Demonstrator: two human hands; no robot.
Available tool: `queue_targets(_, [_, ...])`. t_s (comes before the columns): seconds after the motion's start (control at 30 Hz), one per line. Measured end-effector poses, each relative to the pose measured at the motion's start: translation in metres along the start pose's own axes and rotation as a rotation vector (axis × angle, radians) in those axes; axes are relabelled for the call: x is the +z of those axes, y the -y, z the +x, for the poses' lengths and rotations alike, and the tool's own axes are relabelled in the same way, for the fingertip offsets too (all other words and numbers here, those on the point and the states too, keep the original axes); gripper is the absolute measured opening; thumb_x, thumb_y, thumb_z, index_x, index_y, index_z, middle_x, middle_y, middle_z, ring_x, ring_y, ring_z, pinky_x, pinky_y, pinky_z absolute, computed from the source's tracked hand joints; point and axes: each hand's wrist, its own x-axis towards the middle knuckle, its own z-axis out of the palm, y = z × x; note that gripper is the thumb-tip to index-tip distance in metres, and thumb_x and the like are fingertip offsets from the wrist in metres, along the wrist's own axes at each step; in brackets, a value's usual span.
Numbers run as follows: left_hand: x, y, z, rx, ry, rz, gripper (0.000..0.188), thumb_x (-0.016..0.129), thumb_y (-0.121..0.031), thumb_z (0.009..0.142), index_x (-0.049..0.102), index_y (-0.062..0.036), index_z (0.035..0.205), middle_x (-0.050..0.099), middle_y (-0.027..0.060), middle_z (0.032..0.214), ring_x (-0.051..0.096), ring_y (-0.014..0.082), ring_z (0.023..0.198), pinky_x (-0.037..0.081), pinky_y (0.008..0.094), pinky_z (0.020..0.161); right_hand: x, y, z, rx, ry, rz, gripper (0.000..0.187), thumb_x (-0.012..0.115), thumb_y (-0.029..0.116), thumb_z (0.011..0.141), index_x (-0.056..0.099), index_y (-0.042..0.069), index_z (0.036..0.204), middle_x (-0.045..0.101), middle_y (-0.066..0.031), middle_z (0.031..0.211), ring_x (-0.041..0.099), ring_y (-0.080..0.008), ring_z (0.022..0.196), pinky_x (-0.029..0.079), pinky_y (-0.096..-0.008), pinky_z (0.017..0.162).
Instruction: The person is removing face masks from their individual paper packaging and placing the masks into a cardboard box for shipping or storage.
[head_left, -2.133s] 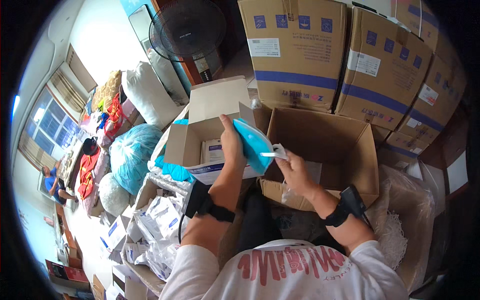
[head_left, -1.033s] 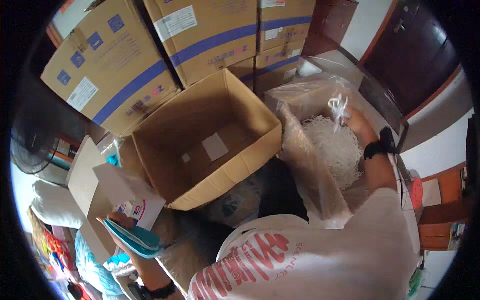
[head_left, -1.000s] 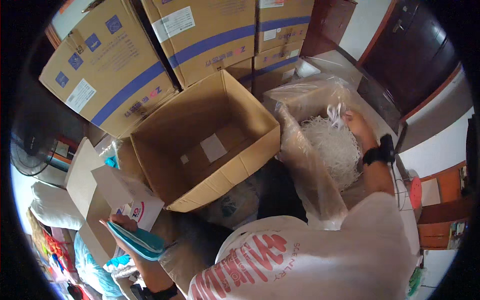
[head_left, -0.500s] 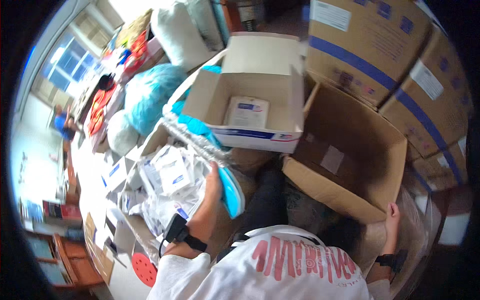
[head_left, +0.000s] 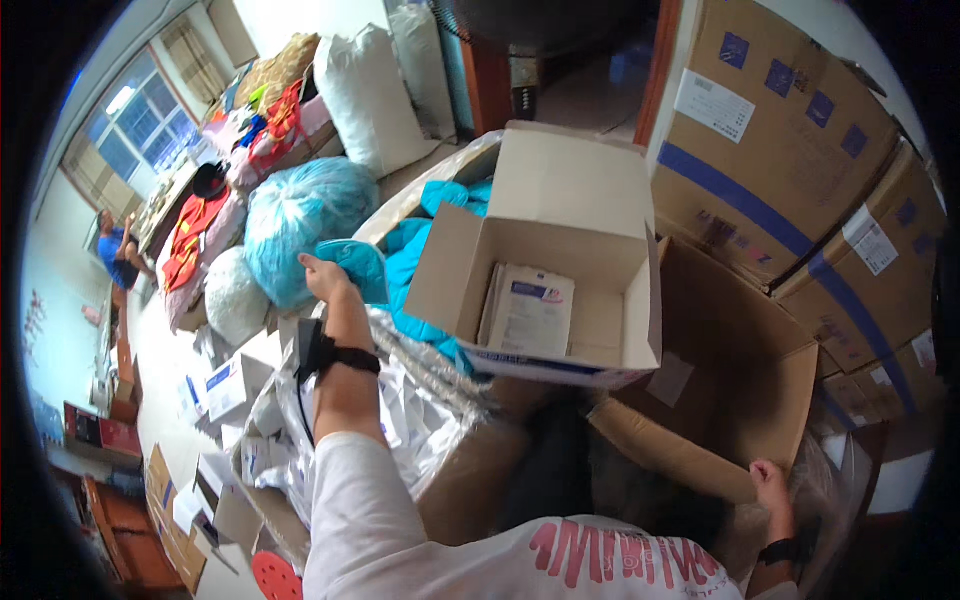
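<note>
The left hand [head_left: 328, 283] has its grip closed on one end of one teal padded piece [head_left: 362, 270], held at 9 o'clock in the view. The right hand [head_left: 770, 483], at 4 o'clock, has curled fingers at the rim of one open brown carton [head_left: 655, 440]; I cannot tell whether its grip pinches it. From the left hand, one teal bagged bundle [head_left: 300, 215] lies at 11 o'clock, several teal puffy bundles [head_left: 418, 290] at 3, and many loose white packets [head_left: 405, 415] at 5. One open white box [head_left: 575, 180], mid-view, contains one small stack of packets [head_left: 530, 315]. At least three blue-striped cartons [head_left: 775, 140] stand between 2 and 4 o'clock.
</note>
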Motion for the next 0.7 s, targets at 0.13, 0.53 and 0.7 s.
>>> queue_targets(0.13, [0.096,0.032,-0.002,-0.38,0.147,-0.06,0.073,0.029,-0.055,0.084,0.046,0.0103,0.112,0.05,0.0254,0.111,0.048,0.0347,0.105,0.037,0.0407,0.087,0.002,0.022,-0.03,0.091,-0.035,0.025,0.024,0.055,0.019,0.082,0.056,-0.003,0.092,0.059,-0.0133,0.079,0.057,-0.0218,0.075,0.044,-0.0318,0.069])
queue_targets(0.53, [0.109,-0.119,-0.108,0.416,1.356,-0.181,0.033,0.048,-0.028,0.086,0.056,-0.0005,0.103,0.058,0.0065,0.093,0.053,0.0137,0.089,0.04,0.0245,0.08,0.011,0.139,0.031,-0.169,-0.056,0.201,0.015,0.051,0.008,0.084,0.053,-0.003,0.094,0.055,-0.0112,0.094,0.053,-0.0182,0.086,0.041,-0.026,0.075])
queue_targets(0.7, [0.124,-0.039,-0.189,1.666,1.877,1.017,0.023,0.053,-0.019,0.073,0.065,-0.0083,0.09,0.063,0.0109,0.089,0.058,0.0261,0.09,0.045,0.0357,0.079,0.041,0.295,0.081,-0.621,-0.103,0.268,0.035,0.057,0.011,0.079,0.048,0.002,0.111,0.044,-0.014,0.121,0.044,-0.0265,0.111,0.036,-0.034,0.091])
